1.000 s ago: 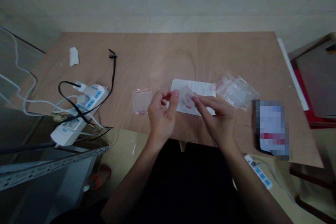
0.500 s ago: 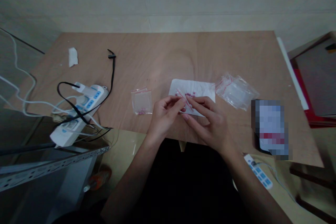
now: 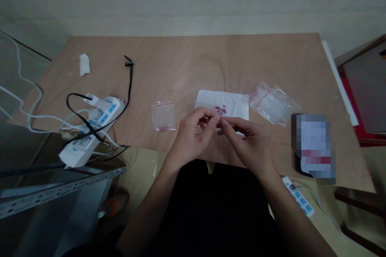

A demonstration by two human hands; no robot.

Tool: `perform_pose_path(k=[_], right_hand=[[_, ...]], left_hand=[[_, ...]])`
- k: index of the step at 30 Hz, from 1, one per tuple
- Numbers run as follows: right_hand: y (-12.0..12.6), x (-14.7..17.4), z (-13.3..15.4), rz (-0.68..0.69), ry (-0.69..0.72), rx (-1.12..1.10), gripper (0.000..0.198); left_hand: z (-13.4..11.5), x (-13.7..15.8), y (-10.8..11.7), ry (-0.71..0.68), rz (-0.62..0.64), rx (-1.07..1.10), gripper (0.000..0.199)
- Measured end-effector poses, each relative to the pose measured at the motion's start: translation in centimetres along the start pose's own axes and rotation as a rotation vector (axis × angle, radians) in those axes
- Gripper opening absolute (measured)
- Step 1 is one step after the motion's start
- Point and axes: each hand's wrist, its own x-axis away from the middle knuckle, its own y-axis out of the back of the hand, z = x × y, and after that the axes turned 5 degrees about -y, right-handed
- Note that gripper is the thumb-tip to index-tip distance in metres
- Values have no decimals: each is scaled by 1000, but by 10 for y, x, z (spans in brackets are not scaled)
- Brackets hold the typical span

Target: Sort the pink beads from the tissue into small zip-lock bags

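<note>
My left hand (image 3: 193, 134) and my right hand (image 3: 250, 140) meet at the table's front edge, thumbs and fingertips pinched together on a small clear zip bag (image 3: 217, 113). Only the bag's red seal line shows between the fingers; most of it is hidden. Just beyond the fingertips, several small dark-pink beads (image 3: 221, 110) lie on a creased white paper (image 3: 238, 104). To the left are flat zip bags (image 3: 163, 115) with a few pink pieces at the bottom. A loose pile of clear zip bags (image 3: 274, 105) lies right of the paper.
On the right lies a phone (image 3: 315, 144) with a blurred screen. A white power strip (image 3: 93, 132) with plugs and tangled cables sits at the left edge. A black strap (image 3: 130, 80) and a white scrap (image 3: 85, 64) lie behind it. Another power strip (image 3: 298, 196) is below the table.
My right hand's fingers have gone from spread along the bag to a pinch against the left fingertips. The bag's crossed red lines are now mostly covered, and more beads show.
</note>
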Motion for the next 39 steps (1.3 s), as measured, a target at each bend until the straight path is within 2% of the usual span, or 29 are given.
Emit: perform_pose_path(k=[4,6,9,11,14,16,18,20,22,28,37,39], right_hand=[[-2,3,-2,13,157,182,17],[-3,2,-2,-32,199,270,16],[1,-2,0,-216,162,413,15],[6,-6,3,-284,106,473,15],[14,-10,5,-192,115,433,13],[17,-11,2,-38,194,292,28],[19,-11,-4,173,269,100,47],[19,-10,-11,365,274,-70,56],[19,-9,-18,455,238,-185,61],[15,-10,-28,418,239,-273,88],[17,-15,-25,336,228,-283,63],[21,-19,-22,325,209,-255,57]], left_hand=[[0,0,-3,17,37,-192,16],[-1,1,-5,35,46,-288,20],[-7,3,-8,90,41,-407,24],[-13,4,-8,139,45,-445,25],[-20,4,-5,170,74,-395,28],[-22,2,-1,176,104,-291,31],[-24,0,1,193,124,-197,32],[-24,-1,2,216,123,-153,31],[-24,0,2,229,115,-134,31],[-23,0,2,255,118,-56,30],[-19,2,3,220,88,41,31],[-14,0,0,194,-23,113,31]])
